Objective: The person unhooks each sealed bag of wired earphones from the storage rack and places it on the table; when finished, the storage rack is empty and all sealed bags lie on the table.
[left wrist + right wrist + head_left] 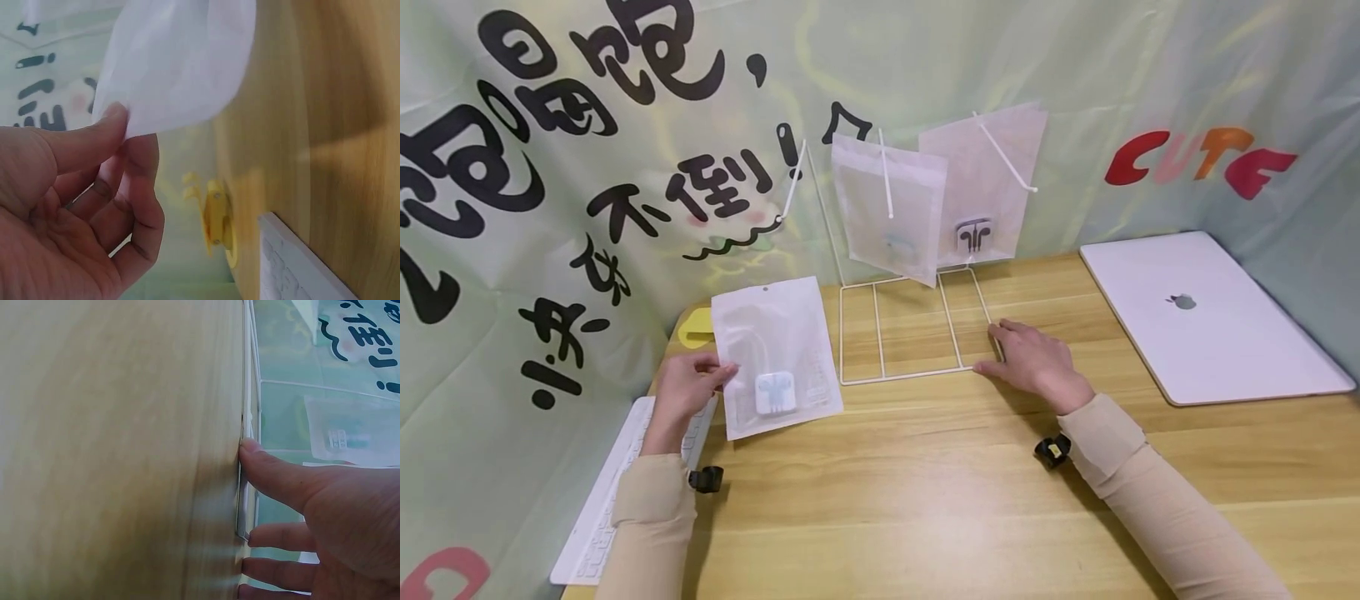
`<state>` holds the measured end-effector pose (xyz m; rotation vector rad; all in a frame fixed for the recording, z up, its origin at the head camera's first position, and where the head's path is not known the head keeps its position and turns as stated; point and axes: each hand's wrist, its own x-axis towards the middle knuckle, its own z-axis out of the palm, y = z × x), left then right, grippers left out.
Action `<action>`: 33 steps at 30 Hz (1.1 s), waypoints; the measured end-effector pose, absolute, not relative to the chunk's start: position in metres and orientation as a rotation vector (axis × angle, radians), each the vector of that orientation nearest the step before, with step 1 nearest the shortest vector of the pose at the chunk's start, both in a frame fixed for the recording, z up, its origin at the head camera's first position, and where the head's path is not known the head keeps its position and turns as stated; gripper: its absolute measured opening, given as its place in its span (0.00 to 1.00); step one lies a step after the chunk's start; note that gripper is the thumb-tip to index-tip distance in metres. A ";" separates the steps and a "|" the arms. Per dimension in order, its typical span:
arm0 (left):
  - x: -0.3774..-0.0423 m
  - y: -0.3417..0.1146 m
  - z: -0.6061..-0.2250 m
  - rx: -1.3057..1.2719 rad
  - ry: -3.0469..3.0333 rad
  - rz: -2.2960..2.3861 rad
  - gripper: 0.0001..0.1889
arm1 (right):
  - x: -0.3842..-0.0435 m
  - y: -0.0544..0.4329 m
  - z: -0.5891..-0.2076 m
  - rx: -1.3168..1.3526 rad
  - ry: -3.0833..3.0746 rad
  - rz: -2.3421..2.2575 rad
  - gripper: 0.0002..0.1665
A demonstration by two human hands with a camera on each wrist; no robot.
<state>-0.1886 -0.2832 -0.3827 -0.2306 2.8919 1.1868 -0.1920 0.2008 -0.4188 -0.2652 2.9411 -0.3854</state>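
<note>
My left hand (pixel 687 385) pinches the left edge of a white, translucent pouch (pixel 778 329) between thumb and fingers. Inside that pouch shows a small square case with white earphones (pixel 775 393). In the left wrist view the thumb presses the pouch's corner (pixel 175 69). A white wire display rack (pixel 917 375) stands on the table, its hook arms raised. My right hand (pixel 1033 360) touches the rack's base at the front right corner, fingers spread and fairly straight. Two pouches hang on the rack: a front one (pixel 887 204) and a pinkish one (pixel 992 171) with dark earphones.
A silver laptop (pixel 1217 317) lies shut at the right. At the left are a white keyboard (pixel 602 517), partly behind the left arm, and a yellow object (pixel 695 327) behind the held pouch. A printed cloth (pixel 1187 75) closes off the back and sides.
</note>
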 end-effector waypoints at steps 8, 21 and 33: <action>-0.209 -0.283 -0.391 -0.309 2.850 1.044 0.11 | -0.191 0.201 -0.418 -0.261 2.940 -0.389 0.46; -0.224 -0.288 -0.410 -0.250 2.885 0.927 0.13 | -0.191 0.203 -0.419 -0.263 2.945 -0.397 0.46; -0.226 -0.279 -0.414 -0.254 2.907 0.922 0.13 | -0.191 0.201 -0.420 -0.270 2.951 -0.392 0.46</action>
